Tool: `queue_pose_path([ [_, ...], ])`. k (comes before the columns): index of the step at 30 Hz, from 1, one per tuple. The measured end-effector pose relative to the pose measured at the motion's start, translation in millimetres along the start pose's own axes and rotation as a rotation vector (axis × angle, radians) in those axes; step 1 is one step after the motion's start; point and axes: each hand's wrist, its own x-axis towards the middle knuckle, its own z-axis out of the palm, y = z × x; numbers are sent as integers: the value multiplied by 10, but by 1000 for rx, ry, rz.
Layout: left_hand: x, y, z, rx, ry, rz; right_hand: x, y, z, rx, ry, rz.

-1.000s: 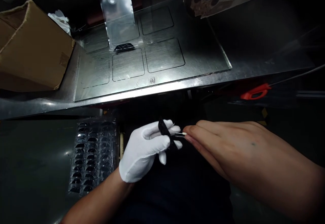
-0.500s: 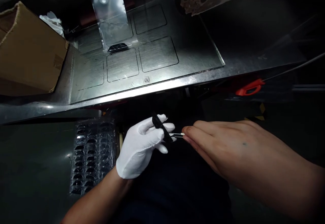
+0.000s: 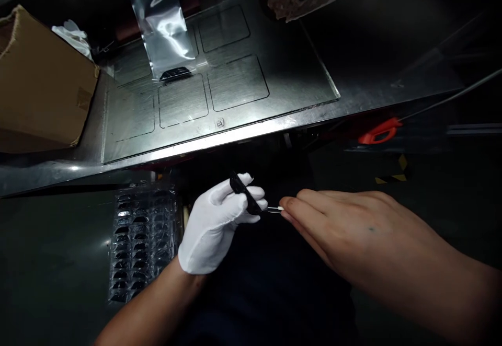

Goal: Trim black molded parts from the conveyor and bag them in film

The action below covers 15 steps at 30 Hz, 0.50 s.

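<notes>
My left hand (image 3: 214,225), in a white glove, pinches a small black curved part (image 3: 243,197) between thumb and fingers, below the edge of the metal bench. My bare right hand (image 3: 353,231) holds a thin white-tipped stick (image 3: 275,209) whose tip touches the part. A clear blister tray (image 3: 141,241) with several black parts in rows lies just left of the gloved hand.
A steel plate (image 3: 243,82) with outlined squares lies on the bench above. A clear plastic bag (image 3: 162,27) with one black part at its bottom rests on it. A cardboard box (image 3: 39,84) stands far left, a red handle (image 3: 378,131) right.
Both hands stay together with the stick on the part. The view has shifted slightly, so the bench and bag sit further left and the hands a little higher.
</notes>
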Motion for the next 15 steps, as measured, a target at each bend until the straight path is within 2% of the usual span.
queue_pose_path([
  [4, 8, -12, 15, 30, 39, 50, 5, -48, 8, 7, 35, 26],
  [7, 24, -15, 24, 7, 50, 64, 70, 58, -14, -8, 148, 42],
  [10, 16, -21, 39, -37, 78, 66, 327, 417, 0, -75, 316, 141],
  [13, 1, -32, 79, -36, 140, 45, 854, 923, 20, -40, 426, 304],
  [15, 3, -38, 115, -4, 180, 28, 1228, 1206, -15, 17, 491, 358],
])
